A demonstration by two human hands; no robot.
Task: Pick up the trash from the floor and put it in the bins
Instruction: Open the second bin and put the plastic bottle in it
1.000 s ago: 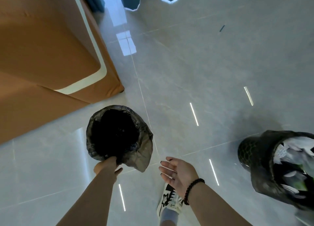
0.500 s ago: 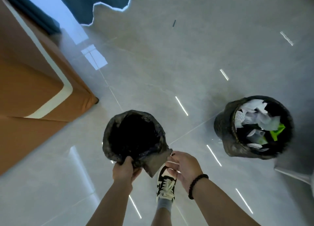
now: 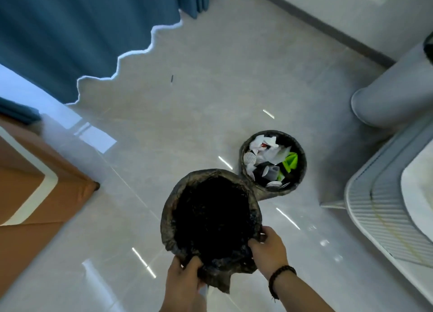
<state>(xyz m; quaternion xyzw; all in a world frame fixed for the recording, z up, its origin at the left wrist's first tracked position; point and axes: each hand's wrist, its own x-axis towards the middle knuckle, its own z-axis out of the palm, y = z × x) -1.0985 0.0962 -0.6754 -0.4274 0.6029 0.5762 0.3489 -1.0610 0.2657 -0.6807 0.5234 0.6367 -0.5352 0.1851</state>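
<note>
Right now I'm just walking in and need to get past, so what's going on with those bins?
A person holds a black-lined bin by its near rim, the left hand and right hand both gripping the bag liner. Its inside looks dark; no contents can be made out. A second bin stands on the floor just beyond it, filled with white paper scraps and a green piece. A small dark scrap lies farther off near the blue curtain.

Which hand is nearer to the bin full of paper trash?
The right hand. It grips the near-right rim of the empty black-lined bin, on the side toward the full bin. The left hand grips the near rim, farther away.
</note>
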